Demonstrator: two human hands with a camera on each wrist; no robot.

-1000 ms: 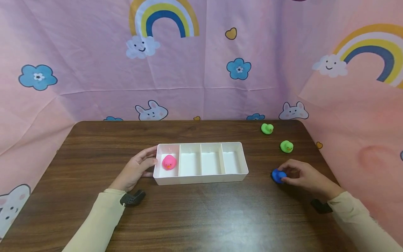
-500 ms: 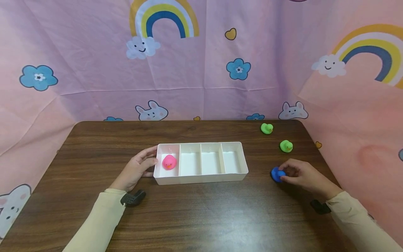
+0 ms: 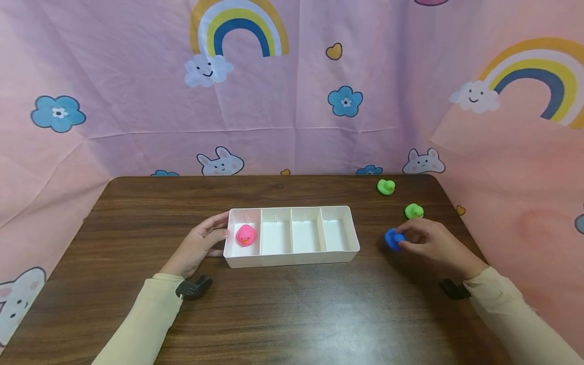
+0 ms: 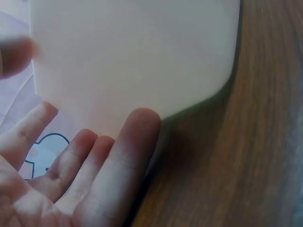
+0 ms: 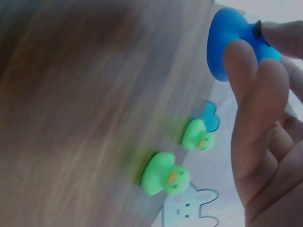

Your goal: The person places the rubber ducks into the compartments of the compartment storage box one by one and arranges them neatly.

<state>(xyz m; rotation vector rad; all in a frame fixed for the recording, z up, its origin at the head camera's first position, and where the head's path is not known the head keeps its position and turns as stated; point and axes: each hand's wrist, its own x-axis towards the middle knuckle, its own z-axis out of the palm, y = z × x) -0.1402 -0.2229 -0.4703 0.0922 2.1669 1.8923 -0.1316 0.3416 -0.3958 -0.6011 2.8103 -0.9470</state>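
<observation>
In the head view my left hand (image 3: pixel 198 243) touches the left end of a white divided box (image 3: pixel 292 260). The left wrist view shows those fingertips against the box's end wall (image 4: pixel 137 61), fingers fairly straight. A pink rubber duck (image 3: pixel 246 235) sits in the leftmost compartment. To the right of the box, my right hand (image 3: pixel 433 246) pinches a blue rubber duck (image 3: pixel 393 240) between thumb and fingers. The right wrist view has this blue duck (image 5: pixel 222 45) at the fingertips, part of it covered by them.
Two green rubber ducks, a nearer one (image 3: pixel 413 211) beyond the right hand and a farther one (image 3: pixel 386 187) by the back edge, stand on the wooden table (image 3: pixel 292 314). A patterned cloth (image 3: pixel 292 101) hangs behind it.
My right hand has moved left and away from me, carrying the blue duck, and now sits closer to the nearer green duck. The left hand and box look unchanged.
</observation>
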